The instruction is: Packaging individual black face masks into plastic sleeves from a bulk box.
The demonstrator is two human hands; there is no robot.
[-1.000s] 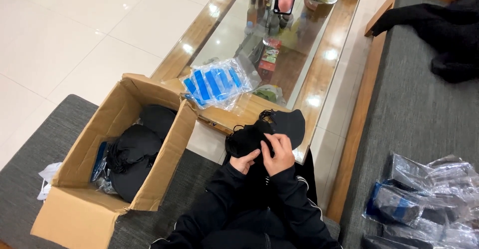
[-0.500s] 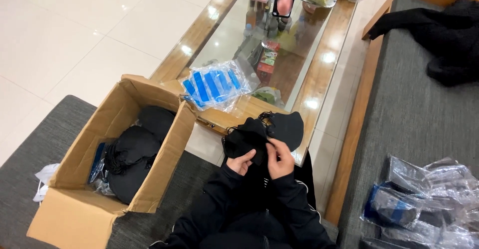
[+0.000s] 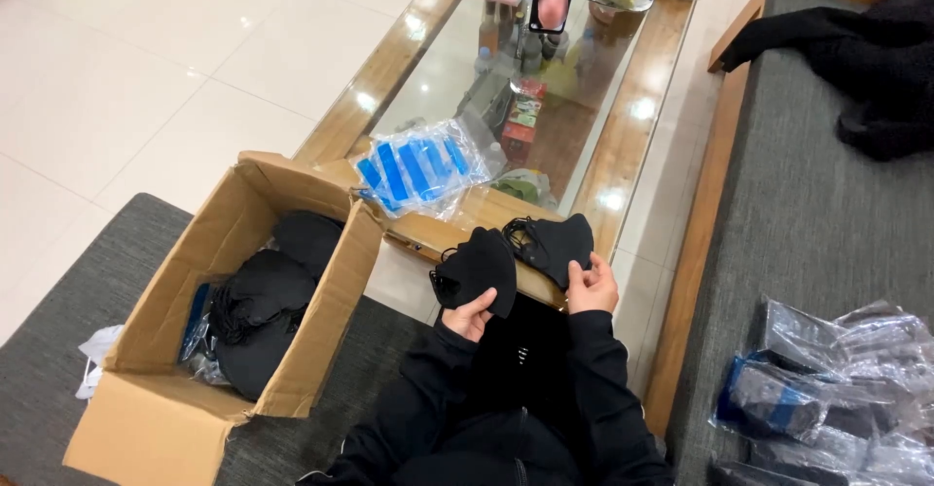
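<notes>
My left hand [image 3: 470, 317] pinches one soft black cloth mask [image 3: 479, 270], fingers clamped on its bottom edge. My right hand [image 3: 592, 289] grips a second black mask [image 3: 557, 245] the same way. Both masks sit just right of the open brown cardboard box [image 3: 156, 418]. Many black masks already lie in the box, so I think the sorting is well along. Just past the box, clear bags with blue strips [image 3: 418, 167] rest on the glass-topped wooden table [image 3: 623, 170], with white floor tiles [image 3: 126, 87] far beyond it.
</notes>
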